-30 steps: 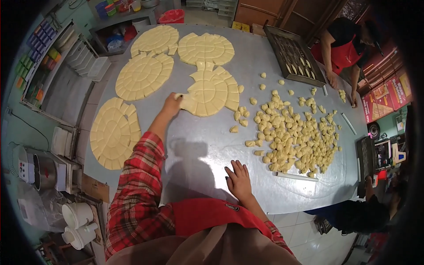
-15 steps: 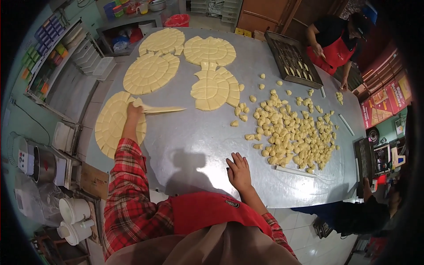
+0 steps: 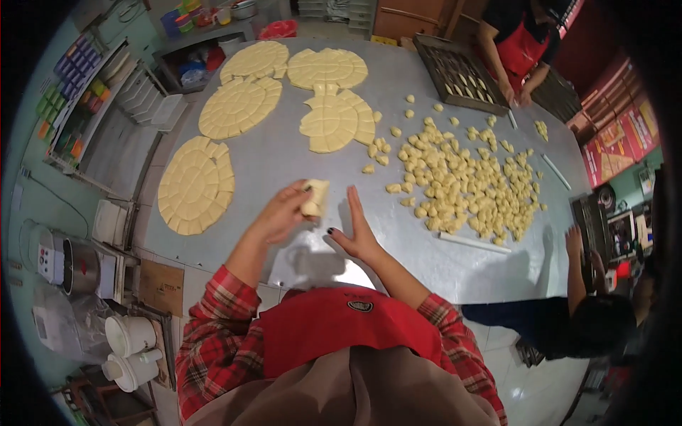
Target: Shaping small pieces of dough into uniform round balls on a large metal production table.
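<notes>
My left hand (image 3: 281,211) is closed on a piece of pale yellow dough (image 3: 315,197), raised above the near middle of the metal table (image 3: 266,163). Facing it, my right hand (image 3: 361,238) is open, thumb and fingers apart, a short gap from the dough. On the far left of my hands lies a round dough sheet (image 3: 193,188) scored into segments, with a bit gone from its upper right edge. Several similar cut sheets (image 3: 241,106) lie farther off. To the right spreads a heap of small dough pieces (image 3: 465,177).
A dark baking tray (image 3: 455,74) with shaped dough stands at the far right, beside a co-worker in a red apron (image 3: 517,53). White rods (image 3: 474,242) lie around the heap. Another person (image 3: 575,312) is at the right edge near a second tray (image 3: 591,224).
My left hand has come away from the left dough sheet toward the middle with the dough, which was a stretched strip and is now bunched. My right hand has moved left, close to it.
</notes>
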Demonstrator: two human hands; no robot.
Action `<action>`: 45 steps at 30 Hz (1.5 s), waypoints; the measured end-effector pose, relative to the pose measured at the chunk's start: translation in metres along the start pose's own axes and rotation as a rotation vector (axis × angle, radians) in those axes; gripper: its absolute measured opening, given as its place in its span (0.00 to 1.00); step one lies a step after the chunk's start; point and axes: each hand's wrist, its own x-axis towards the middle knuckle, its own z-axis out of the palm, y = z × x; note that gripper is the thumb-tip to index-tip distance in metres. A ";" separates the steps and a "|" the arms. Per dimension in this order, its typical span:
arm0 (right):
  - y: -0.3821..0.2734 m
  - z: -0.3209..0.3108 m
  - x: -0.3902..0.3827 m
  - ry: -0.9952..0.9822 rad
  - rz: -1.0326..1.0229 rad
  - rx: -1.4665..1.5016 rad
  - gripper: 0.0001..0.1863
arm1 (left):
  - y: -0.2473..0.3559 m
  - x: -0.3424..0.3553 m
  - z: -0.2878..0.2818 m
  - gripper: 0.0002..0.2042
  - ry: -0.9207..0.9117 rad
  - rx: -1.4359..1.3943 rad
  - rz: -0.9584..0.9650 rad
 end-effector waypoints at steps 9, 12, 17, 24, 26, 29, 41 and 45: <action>-0.010 -0.138 -0.046 -0.508 0.394 -0.423 0.17 | -0.064 0.005 0.000 0.14 0.090 1.336 0.441; -0.005 -0.176 -0.054 -0.562 0.350 -0.666 0.25 | -0.075 0.009 0.016 0.15 0.197 0.726 -0.115; -0.007 -0.184 -0.050 -0.380 -0.051 -0.881 0.39 | -0.097 0.015 0.088 0.14 -0.180 0.545 -0.186; -0.043 -0.172 -0.062 -0.540 -0.156 -0.481 0.28 | -0.117 0.013 0.137 0.08 -0.409 0.522 -0.442; -0.043 -0.179 -0.070 -0.668 -0.035 -0.590 0.19 | -0.128 0.010 0.141 0.09 -0.413 0.584 -0.438; -0.028 -0.188 -0.086 -0.591 -0.143 -0.588 0.13 | -0.142 0.009 0.153 0.12 -0.394 0.806 -0.408; 0.012 -0.260 -0.148 -0.403 0.476 0.043 0.09 | -0.200 0.021 0.084 0.14 0.264 0.886 0.340; 0.032 -0.305 -0.177 -0.338 0.227 -0.762 0.24 | -0.229 -0.012 0.075 0.22 0.278 1.891 0.410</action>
